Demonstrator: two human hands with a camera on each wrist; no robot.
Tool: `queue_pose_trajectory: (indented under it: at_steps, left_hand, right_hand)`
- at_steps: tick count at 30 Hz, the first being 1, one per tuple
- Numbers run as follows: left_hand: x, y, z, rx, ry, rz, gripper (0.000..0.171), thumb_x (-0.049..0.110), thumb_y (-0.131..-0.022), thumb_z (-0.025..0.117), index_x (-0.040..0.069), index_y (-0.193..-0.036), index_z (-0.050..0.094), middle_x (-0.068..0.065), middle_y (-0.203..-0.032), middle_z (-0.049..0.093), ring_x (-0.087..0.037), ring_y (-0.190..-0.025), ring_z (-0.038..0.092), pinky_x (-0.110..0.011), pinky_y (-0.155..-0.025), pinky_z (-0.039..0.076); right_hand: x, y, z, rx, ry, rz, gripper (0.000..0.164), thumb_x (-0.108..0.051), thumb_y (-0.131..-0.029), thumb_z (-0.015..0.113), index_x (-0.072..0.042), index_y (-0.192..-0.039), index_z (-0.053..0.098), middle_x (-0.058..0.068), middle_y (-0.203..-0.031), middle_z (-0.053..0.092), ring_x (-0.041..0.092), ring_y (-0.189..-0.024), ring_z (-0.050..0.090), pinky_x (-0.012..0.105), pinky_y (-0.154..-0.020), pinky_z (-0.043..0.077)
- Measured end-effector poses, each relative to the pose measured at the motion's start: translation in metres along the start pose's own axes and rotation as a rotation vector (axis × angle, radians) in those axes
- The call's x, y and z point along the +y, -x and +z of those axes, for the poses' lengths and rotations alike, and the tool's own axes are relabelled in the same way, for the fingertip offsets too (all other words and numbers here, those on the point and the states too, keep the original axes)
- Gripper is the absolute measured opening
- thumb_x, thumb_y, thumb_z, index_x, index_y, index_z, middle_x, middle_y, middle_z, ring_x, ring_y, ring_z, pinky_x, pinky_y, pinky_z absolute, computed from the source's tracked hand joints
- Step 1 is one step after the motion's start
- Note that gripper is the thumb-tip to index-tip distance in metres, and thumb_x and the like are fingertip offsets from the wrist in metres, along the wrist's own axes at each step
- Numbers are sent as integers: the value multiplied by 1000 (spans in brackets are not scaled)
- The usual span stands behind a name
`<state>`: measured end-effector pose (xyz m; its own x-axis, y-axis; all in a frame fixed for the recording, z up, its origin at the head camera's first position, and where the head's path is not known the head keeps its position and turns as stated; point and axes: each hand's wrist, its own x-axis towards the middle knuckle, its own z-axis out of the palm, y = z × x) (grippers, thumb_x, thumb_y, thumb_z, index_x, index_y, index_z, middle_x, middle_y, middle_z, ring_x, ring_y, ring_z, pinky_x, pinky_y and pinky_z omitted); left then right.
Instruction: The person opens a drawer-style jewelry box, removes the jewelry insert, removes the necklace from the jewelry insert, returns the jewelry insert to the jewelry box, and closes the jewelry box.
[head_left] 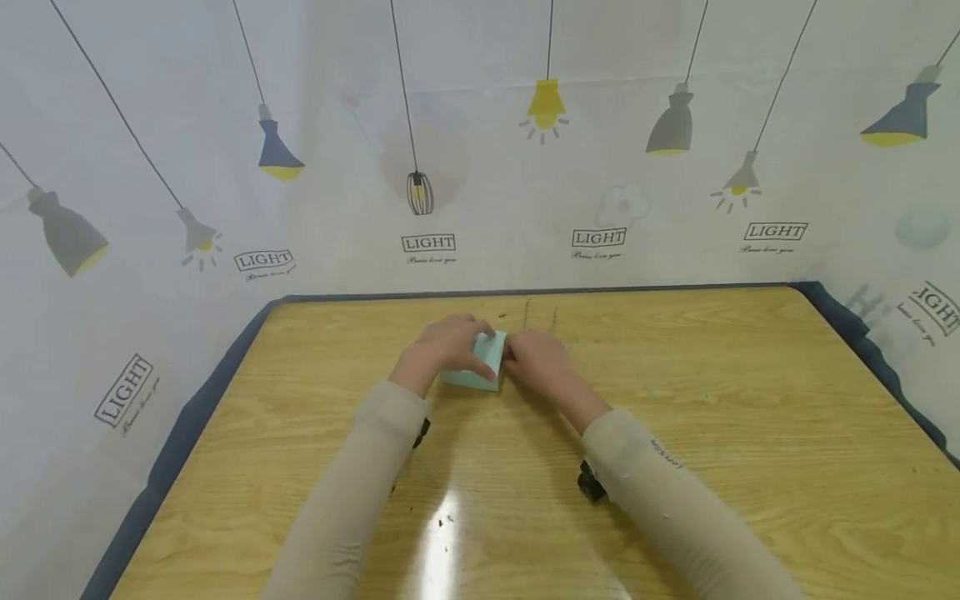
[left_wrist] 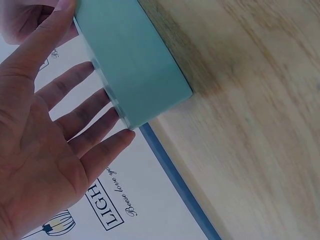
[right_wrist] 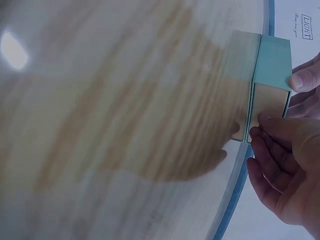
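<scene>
A mint-green sleeve box [head_left: 487, 350] lies on the wooden table, its long side facing me in the left wrist view. My left hand [head_left: 450, 343] spans it from above, thumb at the near edge and fingertips along the far edge, holding it. In the right wrist view, the box's right end shows a beige drawer front [right_wrist: 270, 98] set inside the green sleeve [right_wrist: 273, 60]. My right hand [head_left: 538, 360] is at that end, thumb and index finger pinched together at the drawer front. Whatever small part they pinch is hidden by the fingertips.
The wooden table [head_left: 712, 400] has a dark blue border [head_left: 525, 292] along its back. Behind it hangs a white cloth [head_left: 495, 150] printed with lamps. Small dark specks [head_left: 442, 523] mark the table nearer to me.
</scene>
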<state>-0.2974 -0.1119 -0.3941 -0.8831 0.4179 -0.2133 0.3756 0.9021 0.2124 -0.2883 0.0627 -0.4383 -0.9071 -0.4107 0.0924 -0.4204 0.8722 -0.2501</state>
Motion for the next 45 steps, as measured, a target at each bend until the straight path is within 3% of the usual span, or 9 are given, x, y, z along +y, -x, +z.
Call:
queue_pose_trajectory:
  at_steps: [13, 22, 29, 45]
  left_hand:
    - [1, 2, 2, -14, -8, 6, 76, 54, -76, 82, 24, -141, 54, -6, -148, 51, -28, -131, 52, -47, -102, 50]
    - [0, 2, 7, -19, 0, 5, 76, 53, -76, 82, 24, -141, 54, -6, -148, 52, -27, -130, 53, -46, -103, 49]
    - [0, 1, 3, -6, -7, 9, 76, 53, -77, 82, 24, -141, 54, -7, -147, 52, -27, -128, 53, -45, -102, 50]
    - [-1, -1, 2, -7, -17, -2, 77, 55, -77, 80, 25, -142, 53, -6, -149, 50, -26, -129, 53, -44, -100, 51]
  right_hand:
    - [-4, 0, 5, 7, 15, 14, 23, -19, -95, 67, -10, -74, 66, 3, -73, 67, 16, -66, 58, 33, -62, 53]
    - [-6, 4, 6, -9, 56, 6, 19, -20, -96, 66, -8, -83, 72, 5, -78, 72, 17, -69, 63, 33, -62, 56]
    - [-7, 3, 1, 14, 28, -16, 21, -19, -98, 63, -8, -82, 72, 6, -81, 73, 20, -73, 66, 35, -64, 57]
    - [-7, 1, -3, -23, 52, 6, 15, -20, -96, 66, -7, -92, 72, 7, -88, 74, 21, -79, 68, 35, -69, 59]
